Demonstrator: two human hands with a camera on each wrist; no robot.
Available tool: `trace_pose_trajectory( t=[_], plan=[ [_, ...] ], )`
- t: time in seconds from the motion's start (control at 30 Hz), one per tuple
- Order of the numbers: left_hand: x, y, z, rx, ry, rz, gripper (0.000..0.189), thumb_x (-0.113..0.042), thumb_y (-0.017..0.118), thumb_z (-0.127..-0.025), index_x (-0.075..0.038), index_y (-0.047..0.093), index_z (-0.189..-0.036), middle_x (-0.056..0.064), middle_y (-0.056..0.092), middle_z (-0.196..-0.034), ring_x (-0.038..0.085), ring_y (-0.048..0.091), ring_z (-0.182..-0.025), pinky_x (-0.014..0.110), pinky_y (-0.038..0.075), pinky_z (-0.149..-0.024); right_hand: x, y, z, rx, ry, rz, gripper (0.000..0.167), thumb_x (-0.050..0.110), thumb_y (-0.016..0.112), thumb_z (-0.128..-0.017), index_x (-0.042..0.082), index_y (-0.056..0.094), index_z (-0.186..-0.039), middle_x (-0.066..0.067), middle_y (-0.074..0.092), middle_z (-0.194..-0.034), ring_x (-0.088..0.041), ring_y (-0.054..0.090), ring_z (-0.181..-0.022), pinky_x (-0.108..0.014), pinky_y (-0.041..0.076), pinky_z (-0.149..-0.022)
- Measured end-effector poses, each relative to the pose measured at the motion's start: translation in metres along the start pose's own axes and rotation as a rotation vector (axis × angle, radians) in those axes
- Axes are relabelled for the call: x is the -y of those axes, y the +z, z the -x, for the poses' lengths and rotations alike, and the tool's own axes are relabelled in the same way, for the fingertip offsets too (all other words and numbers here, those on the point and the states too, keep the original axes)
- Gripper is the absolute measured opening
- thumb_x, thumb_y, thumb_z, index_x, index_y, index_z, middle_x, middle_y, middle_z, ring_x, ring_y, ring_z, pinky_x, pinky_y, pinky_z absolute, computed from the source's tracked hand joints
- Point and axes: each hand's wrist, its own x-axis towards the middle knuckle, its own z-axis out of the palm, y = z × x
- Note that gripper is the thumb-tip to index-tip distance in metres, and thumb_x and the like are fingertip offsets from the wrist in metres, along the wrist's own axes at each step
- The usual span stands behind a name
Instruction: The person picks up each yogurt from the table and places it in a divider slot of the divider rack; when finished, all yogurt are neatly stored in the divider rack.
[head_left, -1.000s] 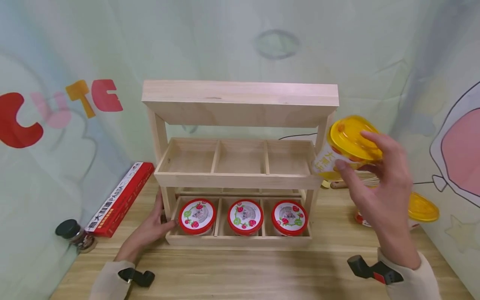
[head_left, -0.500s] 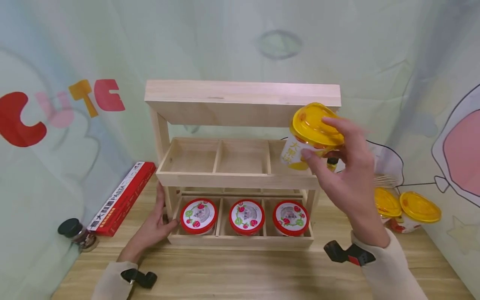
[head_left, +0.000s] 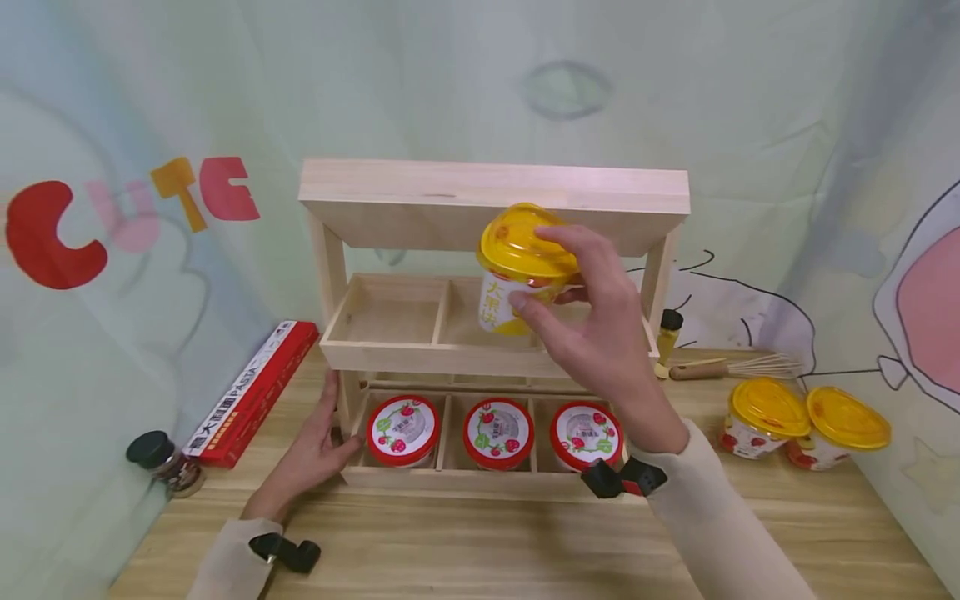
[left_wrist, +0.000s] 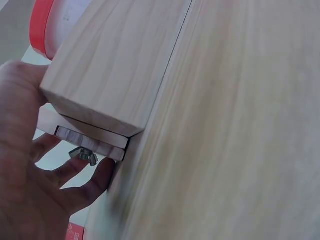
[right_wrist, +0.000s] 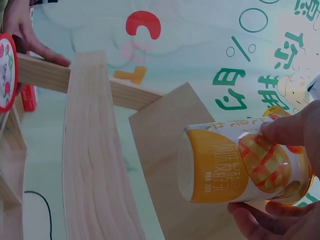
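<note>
Near the upper tray (head_left: 392,310) of the rack (head_left: 480,361), holding a yellow-lidded cup (head_left: 498,300) in the right grip (head_left: 606,323), above three red-lidded tubs (head_left: 498,434); clasping the rack's lower left side with the left grip (head_left: 311,452).

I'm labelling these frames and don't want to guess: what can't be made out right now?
- Head view: the upper tray's right compartment, mostly hidden by the right hand.
- Head view: contents of the tubs, hidden by lids.
- Head view: print on the jar, too small to read.
- Right wrist view: part of the right hand, cut off by the right edge.
</note>
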Motion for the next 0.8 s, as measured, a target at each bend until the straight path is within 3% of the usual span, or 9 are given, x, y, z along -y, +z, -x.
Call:
trace_pose_trajectory(
  t=[0.1, 0.23, 0.37, 0.57, 0.8],
  plan=[
    [0.001, 0.0, 0.0, -0.008, 0.02, 0.014, 0.125, 0.003, 0.077, -0.085, -0.019, -0.009, -0.172, 0.034, 0.027, -0.169, 0.064, 0.044, -0.143, 0.083, 0.041, -0.104, 0.001, 0.014, -0.004, 0.017, -0.015, -0.02, 0.063, 0.02, 0.084, -0.092, 0.018, 0.058, -0.149, -0.006, 0.058, -0.15, -0.017, 0.064, -0.112, -0.037, 0.063, -0.082],
    [0.003, 0.0, 0.0, -0.013, 0.045, 0.043, 0.122, 0.005, 0.077, -0.084, -0.017, -0.005, -0.172, 0.037, 0.042, -0.156, 0.064, 0.05, -0.137, 0.084, 0.045, -0.099, 0.004, 0.031, -0.01, 0.042, -0.014, -0.04, 0.062, 0.022, 0.083, -0.093, 0.018, 0.057, -0.149, -0.008, 0.057, -0.15, -0.018, 0.064, -0.112, -0.037, 0.063, -0.082],
    [0.004, 0.0, 0.001, 0.0, 0.029, 0.053, 0.124, 0.004, 0.078, -0.084, -0.019, -0.007, -0.172, 0.037, 0.043, -0.156, 0.065, 0.049, -0.138, 0.085, 0.045, -0.099, 0.008, 0.046, -0.016, 0.063, 0.004, -0.064, 0.062, 0.022, 0.082, -0.093, 0.017, 0.057, -0.149, -0.009, 0.056, -0.149, -0.019, 0.063, -0.112, -0.037, 0.063, -0.083],
    [0.006, 0.0, 0.0, 0.011, 0.002, 0.048, 0.126, 0.001, 0.077, -0.086, -0.022, -0.013, -0.172, 0.035, 0.033, -0.166, 0.066, 0.045, -0.143, 0.082, 0.043, -0.102, 0.015, 0.065, -0.024, 0.105, 0.038, -0.09, 0.063, 0.023, 0.082, -0.093, 0.015, 0.054, -0.149, -0.011, 0.054, -0.149, -0.021, 0.063, -0.115, -0.037, 0.064, -0.085],
    [0.01, 0.0, 0.0, 0.01, 0.02, 0.038, 0.126, 0.005, 0.076, -0.085, -0.02, -0.013, -0.172, 0.037, 0.046, -0.157, 0.065, 0.05, -0.14, 0.083, 0.044, -0.102, 0.021, 0.087, -0.029, 0.145, 0.071, -0.132, 0.063, 0.02, 0.083, -0.093, 0.014, 0.054, -0.148, -0.011, 0.053, -0.149, -0.022, 0.062, -0.12, -0.03, 0.064, -0.087]
  ],
)
